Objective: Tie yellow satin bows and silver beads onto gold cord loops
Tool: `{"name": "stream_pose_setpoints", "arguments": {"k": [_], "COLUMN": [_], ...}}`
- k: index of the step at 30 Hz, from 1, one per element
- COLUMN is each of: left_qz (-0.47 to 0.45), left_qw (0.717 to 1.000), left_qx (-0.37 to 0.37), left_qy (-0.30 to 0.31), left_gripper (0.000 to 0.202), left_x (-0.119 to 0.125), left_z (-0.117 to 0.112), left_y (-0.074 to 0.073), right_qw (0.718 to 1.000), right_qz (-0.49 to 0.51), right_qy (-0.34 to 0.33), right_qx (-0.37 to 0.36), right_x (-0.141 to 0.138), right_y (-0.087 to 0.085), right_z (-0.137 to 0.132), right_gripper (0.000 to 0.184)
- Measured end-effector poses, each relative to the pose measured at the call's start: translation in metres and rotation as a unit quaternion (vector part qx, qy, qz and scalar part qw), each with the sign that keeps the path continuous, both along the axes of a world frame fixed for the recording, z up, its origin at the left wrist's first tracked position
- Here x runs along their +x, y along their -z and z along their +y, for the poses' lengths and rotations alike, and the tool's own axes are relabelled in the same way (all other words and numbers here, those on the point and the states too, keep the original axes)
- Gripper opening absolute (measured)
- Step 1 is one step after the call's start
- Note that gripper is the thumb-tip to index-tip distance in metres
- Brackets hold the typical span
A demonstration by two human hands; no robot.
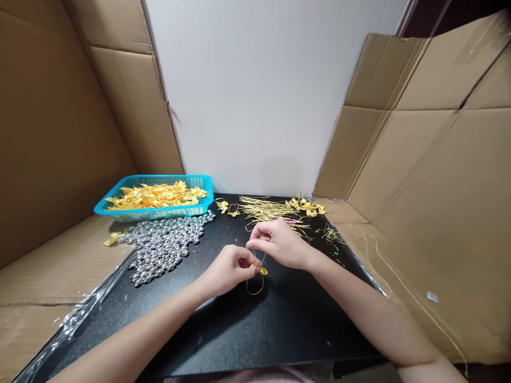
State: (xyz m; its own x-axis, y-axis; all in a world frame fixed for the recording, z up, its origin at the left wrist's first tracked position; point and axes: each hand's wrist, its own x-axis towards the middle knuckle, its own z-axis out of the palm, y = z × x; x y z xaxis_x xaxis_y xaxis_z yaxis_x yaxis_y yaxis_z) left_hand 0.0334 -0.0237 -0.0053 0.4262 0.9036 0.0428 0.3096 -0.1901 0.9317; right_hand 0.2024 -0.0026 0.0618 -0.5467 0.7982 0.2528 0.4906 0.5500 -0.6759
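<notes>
Head view: pinching gold cord (255,294) with right hand (277,243) and yellow ribbon (263,271) with left hand (231,269), over the black table (223,335).

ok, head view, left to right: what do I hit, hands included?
Teal basket of yellow ribbon pieces → left hand → right hand → loose tangle of gold strands → small pale scrap on the right-side cardboard.
</notes>
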Motion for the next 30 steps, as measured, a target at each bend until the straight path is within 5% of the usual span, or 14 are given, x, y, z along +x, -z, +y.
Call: {"name": "stream_pose_setpoints", "arguments": {"k": [5, 9, 15, 19, 22, 25, 30], "left_qz": [-0.006, -0.034, 0.036, 0.074, 0.023, -0.066, -0.130], "left_qw": [0.994, 0.979, 0.986, 0.978, 0.981, 0.971, 0.961], "left_qx": [0.052, 0.047, 0.103, 0.185, 0.151, 0.063, 0.032], "left_qy": [-0.095, -0.196, -0.128, -0.060, -0.119, -0.220, -0.243], "left_gripper": [0.019, 0.019, 0.016, 0.014, 0.013, 0.015, 0.020], "left_x": [-0.004, -0.011, -0.003, 0.001, -0.004, -0.011, -0.016], "left_z": [0.005, 0.015, 0.006, -0.002, 0.003, 0.015, 0.027], "left_y": [-0.005, -0.012, -0.006, -0.002, -0.005, -0.007, -0.007], "right_qw": [0.990, 0.992, 0.988, 0.995, 0.992, 0.993, 0.992], "right_qz": [-0.039, -0.042, 0.032, 0.026, -0.037, -0.066, -0.043], "right_qy": [0.136, 0.055, -0.025, 0.083, 0.117, 0.053, -0.055], "right_qx": [0.016, -0.103, -0.146, -0.049, -0.037, -0.081, -0.103], "right_x": [0.005, 0.013, 0.001, 0.001, 0.007, 0.012, 0.009], "right_y": [0.014, 0.000, -0.006, 0.010, 0.015, 0.013, 0.006], "right_z": [0.024, 0.013, -0.004, 0.017, 0.028, 0.022, -0.005], "right_gripper": [0.016, 0.018, 0.017, 0.018, 0.017, 0.017, 0.012]}}
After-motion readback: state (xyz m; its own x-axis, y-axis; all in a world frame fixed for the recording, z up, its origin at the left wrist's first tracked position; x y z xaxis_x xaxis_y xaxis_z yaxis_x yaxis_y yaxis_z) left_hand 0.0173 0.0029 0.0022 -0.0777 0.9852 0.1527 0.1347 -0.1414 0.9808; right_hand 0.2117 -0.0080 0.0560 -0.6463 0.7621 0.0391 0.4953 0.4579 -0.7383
